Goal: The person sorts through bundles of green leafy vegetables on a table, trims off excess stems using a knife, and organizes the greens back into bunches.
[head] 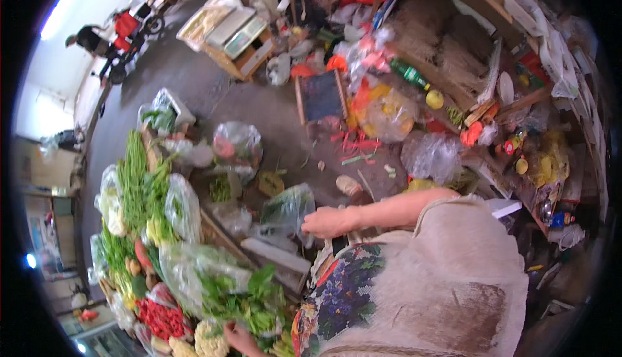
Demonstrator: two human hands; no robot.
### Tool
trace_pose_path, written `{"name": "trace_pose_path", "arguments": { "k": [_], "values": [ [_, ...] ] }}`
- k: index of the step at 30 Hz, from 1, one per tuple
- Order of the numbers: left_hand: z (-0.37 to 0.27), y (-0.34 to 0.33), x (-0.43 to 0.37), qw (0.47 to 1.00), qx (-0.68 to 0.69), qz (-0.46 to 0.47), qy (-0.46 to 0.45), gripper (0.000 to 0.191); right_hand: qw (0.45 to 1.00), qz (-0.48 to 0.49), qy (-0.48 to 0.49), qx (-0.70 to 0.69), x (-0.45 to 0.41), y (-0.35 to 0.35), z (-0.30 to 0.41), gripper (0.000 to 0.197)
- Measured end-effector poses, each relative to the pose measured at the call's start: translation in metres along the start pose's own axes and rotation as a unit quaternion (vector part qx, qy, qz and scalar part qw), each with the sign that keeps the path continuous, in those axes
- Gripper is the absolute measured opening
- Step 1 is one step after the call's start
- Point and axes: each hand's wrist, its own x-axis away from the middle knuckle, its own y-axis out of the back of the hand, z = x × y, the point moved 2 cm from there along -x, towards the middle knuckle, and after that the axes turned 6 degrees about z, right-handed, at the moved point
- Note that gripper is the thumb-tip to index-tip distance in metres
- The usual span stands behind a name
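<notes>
My right hand [324,222] is closed at the edge of a clear plastic bag [290,206] with something dark green inside. The bag hangs over the floor beside a white foam box edge [274,254]. Low in the view, my left hand [241,338] is beside a cauliflower [211,338] and below leafy greens [250,295] partly in a plastic bag. Its fingers are partly hidden and blurred. Red chillies [163,317] lie left of the cauliflower. Long green beans [132,177] lie at the stall's far end.
A weighing scale [238,41] stands on a wooden box. Plastic bags [432,155], a green bottle [408,72] and a dark board [320,95] clutter the right side. Red scraps [357,141] lie on the floor. A person [90,40] is beside a motorbike [127,46].
</notes>
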Motion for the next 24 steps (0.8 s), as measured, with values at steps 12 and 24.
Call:
{"name": "trace_pose_path", "arguments": {
  "k": [12,24],
  "values": [
    [-0.427,-0.090,-0.009,0.896,0.256,0.177,-0.315,0.015,0.769,-0.363,-0.155,-0.503,0.157,0.179,-0.194,0.030],
    [-0.515,-0.101,-0.004,0.824,0.233,0.254,-0.450,0.014,0.425,-0.751,0.149,-0.483,0.526,0.335,-0.143,0.039]
  ]
}}
